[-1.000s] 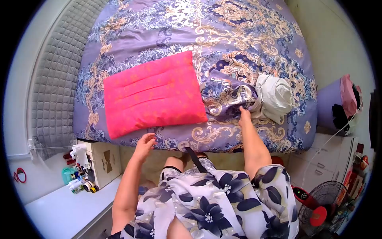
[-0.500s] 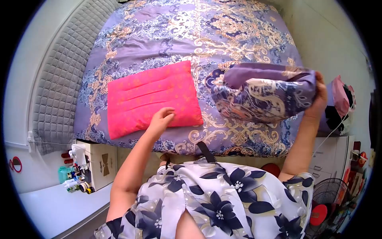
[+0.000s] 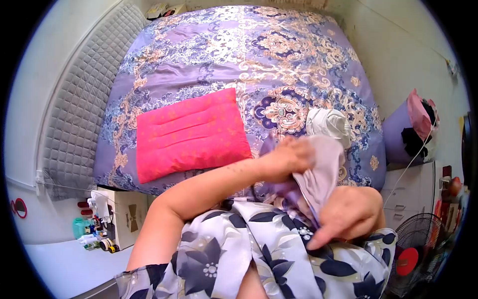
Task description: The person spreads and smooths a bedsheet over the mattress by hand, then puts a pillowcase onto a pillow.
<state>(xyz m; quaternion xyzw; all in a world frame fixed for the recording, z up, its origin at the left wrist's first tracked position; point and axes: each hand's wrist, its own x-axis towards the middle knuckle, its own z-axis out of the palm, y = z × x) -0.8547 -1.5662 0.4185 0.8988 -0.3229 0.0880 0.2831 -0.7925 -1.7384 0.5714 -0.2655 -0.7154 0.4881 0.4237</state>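
Observation:
A purple pillowcase (image 3: 318, 167), its pale lining turned outward, is bunched close against my body. My left hand (image 3: 289, 159), smeared by motion, closes on its upper part. Lower on the right, my right hand (image 3: 351, 214) has its fingers curled at the cloth's edge, the index finger stretched out. Just beyond the hands, a rolled white cloth (image 3: 328, 127) lies on the bed. To the left, a flat bright pink pillow (image 3: 194, 134) with stitched channels rests on the patterned purple bedsheet (image 3: 189, 70).
A grey quilted pad (image 3: 82, 94) stands along the left wall. At right are a purple bin (image 3: 398, 132) with clothes, a drawer cabinet (image 3: 408, 192) and a black fan (image 3: 418, 249). A white table (image 3: 59, 264) with small bottles is at lower left.
The purple pillowcase came from the bed's right side towards my body, uncovering the rolled white cloth. My left hand left the pink pillow and moved right onto the pillowcase; my right hand came inward.

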